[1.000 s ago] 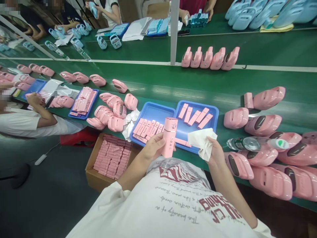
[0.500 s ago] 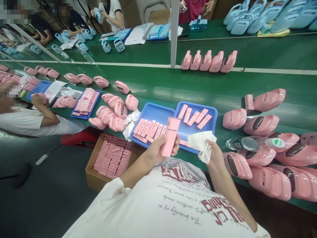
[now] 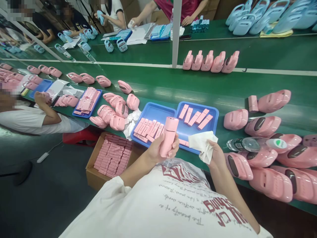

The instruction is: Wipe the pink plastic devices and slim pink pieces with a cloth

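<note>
My left hand (image 3: 158, 148) is wrapped round an oblong pink plastic piece (image 3: 169, 135), held upright over the near edge of the trays. A seam crosses the piece near its top. My right hand (image 3: 215, 152) pinches a crumpled white cloth (image 3: 203, 142), apart from the pink piece. Behind my hands lie two blue trays, the left tray (image 3: 158, 109) and the right tray (image 3: 215, 114). A row of slim pink pieces (image 3: 148, 128) fills the front of the left one. Several more slim pink pieces (image 3: 194, 118) lie spread in the right one.
Glossy pink housings (image 3: 271, 183) and a plastic bottle (image 3: 247, 144) crowd the right side. More pink housings (image 3: 116, 122) and white cloths (image 3: 132, 120) lie left of the trays. A cardboard box (image 3: 92, 178) of pink pieces stands below. Co-workers sit left and across.
The pink piece has turned in my left hand, now showing a rounded face. My right hand keeps the cloth in place. Across the bench, a co-worker's arm has reached left over the papers.
</note>
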The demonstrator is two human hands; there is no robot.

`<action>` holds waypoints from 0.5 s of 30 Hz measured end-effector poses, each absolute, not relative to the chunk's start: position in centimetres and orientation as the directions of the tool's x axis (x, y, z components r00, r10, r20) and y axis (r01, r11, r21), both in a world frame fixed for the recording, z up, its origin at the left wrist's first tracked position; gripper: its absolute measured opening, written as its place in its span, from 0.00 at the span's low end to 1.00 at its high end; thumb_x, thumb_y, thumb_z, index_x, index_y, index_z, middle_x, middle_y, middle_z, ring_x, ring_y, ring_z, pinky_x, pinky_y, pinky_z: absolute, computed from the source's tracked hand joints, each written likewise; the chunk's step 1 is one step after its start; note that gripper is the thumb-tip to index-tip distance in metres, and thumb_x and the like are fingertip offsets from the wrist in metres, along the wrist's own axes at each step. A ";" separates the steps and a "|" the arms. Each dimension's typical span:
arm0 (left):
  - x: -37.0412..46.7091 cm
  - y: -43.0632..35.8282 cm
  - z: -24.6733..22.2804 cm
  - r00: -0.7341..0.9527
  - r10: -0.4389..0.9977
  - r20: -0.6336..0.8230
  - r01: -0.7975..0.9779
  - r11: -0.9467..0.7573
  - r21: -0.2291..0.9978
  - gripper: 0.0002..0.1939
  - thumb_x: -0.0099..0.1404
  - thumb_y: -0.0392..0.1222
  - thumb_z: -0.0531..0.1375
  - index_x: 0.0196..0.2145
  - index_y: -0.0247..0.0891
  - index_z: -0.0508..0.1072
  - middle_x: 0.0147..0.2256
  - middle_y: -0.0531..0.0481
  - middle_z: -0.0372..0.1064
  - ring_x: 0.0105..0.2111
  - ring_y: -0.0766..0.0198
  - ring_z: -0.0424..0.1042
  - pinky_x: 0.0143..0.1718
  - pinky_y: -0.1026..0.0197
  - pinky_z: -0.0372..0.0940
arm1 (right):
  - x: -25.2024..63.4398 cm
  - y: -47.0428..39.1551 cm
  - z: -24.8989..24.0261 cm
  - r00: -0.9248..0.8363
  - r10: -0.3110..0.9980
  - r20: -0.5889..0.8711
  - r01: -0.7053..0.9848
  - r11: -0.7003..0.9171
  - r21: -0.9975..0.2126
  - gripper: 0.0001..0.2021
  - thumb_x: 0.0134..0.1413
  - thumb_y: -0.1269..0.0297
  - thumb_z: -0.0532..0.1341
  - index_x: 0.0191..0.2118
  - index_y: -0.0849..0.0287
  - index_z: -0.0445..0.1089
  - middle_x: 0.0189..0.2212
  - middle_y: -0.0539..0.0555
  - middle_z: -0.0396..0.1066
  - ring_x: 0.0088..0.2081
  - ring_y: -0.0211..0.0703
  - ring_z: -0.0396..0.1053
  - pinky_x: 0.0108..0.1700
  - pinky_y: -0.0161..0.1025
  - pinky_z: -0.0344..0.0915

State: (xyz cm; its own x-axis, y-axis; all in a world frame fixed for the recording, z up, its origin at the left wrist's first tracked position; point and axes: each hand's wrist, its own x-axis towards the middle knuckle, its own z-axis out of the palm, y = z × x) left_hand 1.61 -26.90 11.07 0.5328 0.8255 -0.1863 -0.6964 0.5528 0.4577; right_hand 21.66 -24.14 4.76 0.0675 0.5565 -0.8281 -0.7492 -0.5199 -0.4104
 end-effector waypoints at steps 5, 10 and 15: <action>0.6 -26.2 9.6 0.482 0.818 -0.314 -0.522 0.556 0.647 0.30 0.56 0.63 0.57 0.46 0.36 0.66 0.25 0.56 0.60 0.16 0.74 0.59 0.16 0.68 0.51 | 22.0 -24.3 3.8 0.056 0.584 -0.810 -0.743 -0.518 -0.425 0.11 0.47 0.73 0.54 0.38 0.59 0.68 0.25 0.48 0.73 0.26 0.38 0.72 0.26 0.35 0.71; -1.1 -26.0 5.6 0.286 0.593 -0.753 0.670 0.439 0.599 0.24 0.61 0.48 0.56 0.52 0.36 0.58 0.32 0.49 0.69 0.21 0.67 0.67 0.24 0.64 0.60 | 23.5 -25.0 3.7 0.175 0.603 -0.778 -0.631 -0.538 -0.559 0.18 0.41 0.67 0.58 0.43 0.60 0.68 0.32 0.52 0.75 0.36 0.46 0.73 0.37 0.42 0.72; 0.4 -26.9 1.8 0.101 0.593 -0.799 0.947 0.188 0.260 0.16 0.65 0.39 0.49 0.49 0.29 0.62 0.45 0.33 0.69 0.45 0.51 0.71 0.41 0.55 0.63 | 28.6 -26.8 2.8 0.373 0.774 -0.512 0.234 -0.612 -0.755 0.22 0.40 0.55 0.61 0.43 0.60 0.70 0.37 0.57 0.73 0.43 0.53 0.70 0.47 0.48 0.66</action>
State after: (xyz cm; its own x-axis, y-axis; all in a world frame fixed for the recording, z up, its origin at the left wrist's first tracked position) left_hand 0.39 -26.93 1.85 0.1012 0.5931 -0.7987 0.9471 0.1885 0.2599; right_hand 28.59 -26.85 2.79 0.3734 0.7739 -0.5116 0.2338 -0.6122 -0.7554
